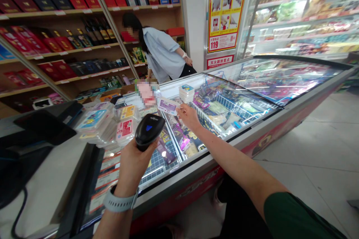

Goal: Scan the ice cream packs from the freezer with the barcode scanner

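My left hand [136,164], with a pale watch band at the wrist, is wrapped round a black handheld barcode scanner [148,129]. Its rounded head, with a blue triangle on top, points away from me. Beyond it, my right hand [189,116] pinches the near end of a flat pack with a purple and white label [167,106] over the freezer's glass. Left of the scanner are stacked clear packs with blue labels [94,119], a red-labelled pack [125,130] and a yellow-labelled pack [127,112]. Another small stack of packs [186,92] stands beyond my right hand.
A glass-topped chest freezer [238,134] with bagged goods and wire baskets inside runs off to the right. At left is a counter [61,164] with dark checkout equipment [45,119]. Across the freezer, a person in a light blue shirt [165,52] leans beside shelves of boxes and bottles.
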`<state>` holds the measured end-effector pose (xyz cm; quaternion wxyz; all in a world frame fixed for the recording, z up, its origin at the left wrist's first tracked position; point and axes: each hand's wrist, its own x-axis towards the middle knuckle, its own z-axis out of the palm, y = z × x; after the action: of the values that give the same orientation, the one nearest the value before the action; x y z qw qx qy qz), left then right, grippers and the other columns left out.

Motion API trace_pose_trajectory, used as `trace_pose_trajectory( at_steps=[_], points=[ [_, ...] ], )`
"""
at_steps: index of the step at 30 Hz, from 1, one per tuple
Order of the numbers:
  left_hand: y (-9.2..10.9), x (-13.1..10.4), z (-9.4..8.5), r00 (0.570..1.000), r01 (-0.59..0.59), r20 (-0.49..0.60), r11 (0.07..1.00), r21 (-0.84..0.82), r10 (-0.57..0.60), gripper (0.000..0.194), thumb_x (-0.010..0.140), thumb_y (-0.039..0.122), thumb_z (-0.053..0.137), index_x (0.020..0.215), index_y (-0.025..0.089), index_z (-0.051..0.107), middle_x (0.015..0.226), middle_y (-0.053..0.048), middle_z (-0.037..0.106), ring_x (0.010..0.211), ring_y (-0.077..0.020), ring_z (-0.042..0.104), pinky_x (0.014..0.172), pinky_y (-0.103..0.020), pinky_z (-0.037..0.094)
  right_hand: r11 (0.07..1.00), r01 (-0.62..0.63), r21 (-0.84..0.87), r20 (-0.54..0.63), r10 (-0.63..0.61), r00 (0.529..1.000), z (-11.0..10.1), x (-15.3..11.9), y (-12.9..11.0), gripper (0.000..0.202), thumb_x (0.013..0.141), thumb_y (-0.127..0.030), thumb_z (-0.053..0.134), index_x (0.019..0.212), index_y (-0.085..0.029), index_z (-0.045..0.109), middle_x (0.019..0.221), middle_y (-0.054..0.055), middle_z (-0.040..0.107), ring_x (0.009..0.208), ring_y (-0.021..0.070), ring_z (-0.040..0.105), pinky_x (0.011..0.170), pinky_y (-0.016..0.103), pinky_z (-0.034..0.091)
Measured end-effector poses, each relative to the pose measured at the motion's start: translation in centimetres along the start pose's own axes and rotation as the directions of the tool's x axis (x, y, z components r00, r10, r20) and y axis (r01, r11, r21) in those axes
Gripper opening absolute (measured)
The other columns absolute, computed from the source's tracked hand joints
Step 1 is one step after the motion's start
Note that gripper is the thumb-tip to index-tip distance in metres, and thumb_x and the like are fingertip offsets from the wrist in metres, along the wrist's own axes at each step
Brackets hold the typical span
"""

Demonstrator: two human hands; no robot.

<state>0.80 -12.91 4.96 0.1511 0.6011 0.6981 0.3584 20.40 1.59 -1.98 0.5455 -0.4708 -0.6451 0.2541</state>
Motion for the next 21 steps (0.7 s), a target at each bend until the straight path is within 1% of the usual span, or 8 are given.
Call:
trace_pose_trajectory(
  at_steps=[5,10,14,18,20,21],
  points=[
    [-0.1,-0.1,0.1,1.000,-0.006,-0.005,1.000,-0.020,0.006,0.042,0.069,0.055,0.068,0.080,0.015,0.071,0.065,-0.004,0.070,0.066,-0.0220,0.064,0.059,-0.029,0.046,1.000,0.006,0.011,-0.008,-0.006,1.000,0.1,0.1,0.3,0.019,0.091,-0.039,0.054,0.088,-0.021,0.062,0.067,-0.001,0.066,0.063,0.0163,0.065,0.063,0.025,0.051],
    [-0.1,-0.3,-0.1,1.000,-0.024,-0.006,0.998,-0.055,0.023,0.044,0.069,0.057,0.069,0.082,0.016,0.070,0.067,-0.004,0.071,0.067,-0.0225,0.065,0.060,-0.029,0.046,1.000,0.003,0.025,-0.020,-0.002,1.000,0.1,0.0,0.1,0.022,0.089,-0.040,0.056,0.094,-0.021,0.066,0.069,-0.001,0.067,0.065,0.0167,0.065,0.065,0.026,0.052],
    [-0.8,-0.8,-0.5,1.000,-0.002,-0.011,0.999,-0.033,0.002,0.046,0.069,0.059,0.067,0.083,0.016,0.069,0.068,-0.005,0.071,0.068,-0.0239,0.065,0.060,-0.030,0.046,1.000,-0.018,0.009,-0.048,0.019,0.999,-0.2,-0.1,0.1,0.023,0.087,-0.040,0.060,0.094,-0.020,0.069,0.070,0.000,0.068,0.065,0.0168,0.064,0.067,0.027,0.053],
    [-2.0,-1.4,-1.4,0.998,0.064,-0.008,0.998,-0.001,-0.064,0.049,0.070,0.062,0.065,0.084,0.016,0.069,0.067,-0.006,0.071,0.063,-0.0236,0.064,0.056,-0.030,0.045,0.997,-0.027,-0.075,-0.143,0.016,0.990,-1.3,1.0,0.1,0.027,0.086,-0.042,0.061,0.095,-0.018,0.070,0.071,0.000,0.068,0.068,0.0176,0.065,0.070,0.028,0.052],
    [-2.6,-1.8,-1.9,0.995,0.099,0.002,0.995,-0.014,-0.099,0.051,0.069,0.064,0.065,0.085,0.016,0.069,0.066,-0.006,0.071,0.058,-0.0224,0.062,0.052,-0.029,0.044,0.990,-0.007,-0.139,-0.203,-0.022,0.979,-2.4,2.1,0.1,0.029,0.086,-0.043,0.061,0.097,-0.018,0.071,0.071,0.001,0.068,0.070,0.0185,0.065,0.072,0.028,0.051],
    [-2.8,-2.0,-2.1,0.994,0.109,-0.012,0.994,-0.029,-0.109,0.051,0.068,0.064,0.066,0.085,0.016,0.069,0.065,-0.006,0.070,0.055,-0.0219,0.061,0.051,-0.029,0.043,0.983,0.008,-0.184,-0.227,-0.050,0.973,-3.1,2.9,0.1,0.030,0.086,-0.043,0.061,0.098,-0.018,0.070,0.072,0.002,0.068,0.071,0.0190,0.065,0.073,0.028,0.051]
  ],
)
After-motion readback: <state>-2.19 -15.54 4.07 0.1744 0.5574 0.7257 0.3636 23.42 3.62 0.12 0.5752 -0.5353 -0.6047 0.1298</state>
